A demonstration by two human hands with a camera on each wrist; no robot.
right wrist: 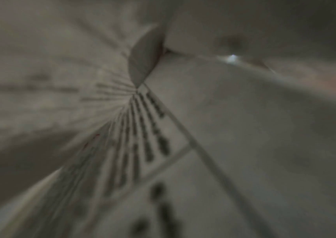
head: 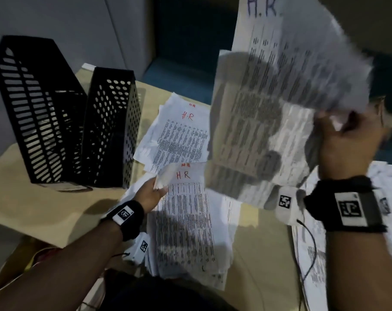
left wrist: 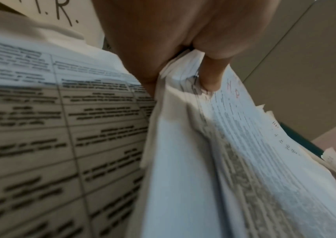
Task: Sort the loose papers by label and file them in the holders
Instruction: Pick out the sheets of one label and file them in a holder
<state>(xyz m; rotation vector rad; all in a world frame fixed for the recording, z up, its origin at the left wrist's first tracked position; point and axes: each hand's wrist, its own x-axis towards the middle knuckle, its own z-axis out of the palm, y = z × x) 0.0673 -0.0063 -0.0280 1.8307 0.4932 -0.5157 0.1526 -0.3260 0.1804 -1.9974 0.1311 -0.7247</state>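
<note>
Two black file holders stand at the table's left: a slotted one [head: 33,104] and a perforated one [head: 114,122]. My left hand [head: 155,189] pinches the upper left corner of a stack of printed sheets [head: 186,221] topped "HR" in red, low over the table. In the left wrist view, my left hand [left wrist: 183,64] has a finger [left wrist: 210,77] tucked into that stack [left wrist: 234,145]. My right hand [head: 343,140] grips a raised, blurred sheaf of papers [head: 269,113] with "H.R" at its top. The right wrist view shows only blurred print [right wrist: 142,136].
More sheets marked "H.R" [head: 179,135] lie on the beige table [head: 44,203] between the holders and the raised sheaf. Other papers [head: 314,254] spread at the right under my right arm, with a thin black cable [head: 311,243] across them. The table's left edge is close.
</note>
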